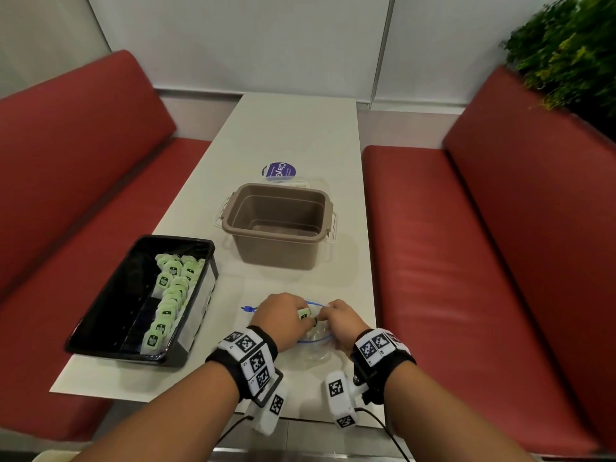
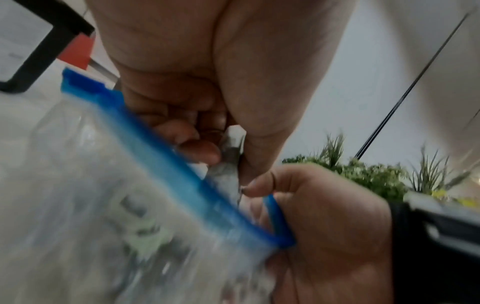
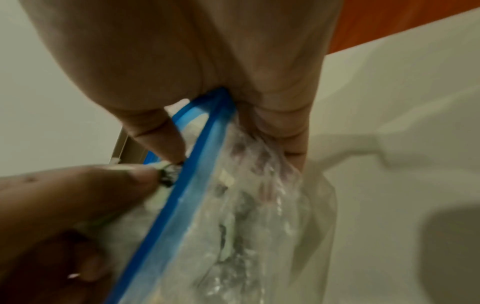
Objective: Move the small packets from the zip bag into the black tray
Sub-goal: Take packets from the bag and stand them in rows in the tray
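Observation:
The clear zip bag (image 1: 315,345) with a blue zip rim lies near the table's front edge, with some packets still inside. My left hand (image 1: 305,320) is at the bag's mouth and pinches one small green packet (image 1: 303,314). The left wrist view shows that packet (image 2: 230,154) between my thumb and fingers, just above the blue rim (image 2: 182,164). My right hand (image 1: 328,316) grips the rim of the bag (image 3: 207,131) and holds the mouth apart. The black tray (image 1: 100,315) sits to the left with several green packets (image 1: 170,295) in a row.
A brown plastic tub (image 1: 278,225) stands mid-table beyond the bag, with a purple round label (image 1: 279,171) behind it. Red benches (image 1: 466,261) flank the narrow white table (image 1: 293,128). A plant (image 1: 573,55) is at the far right.

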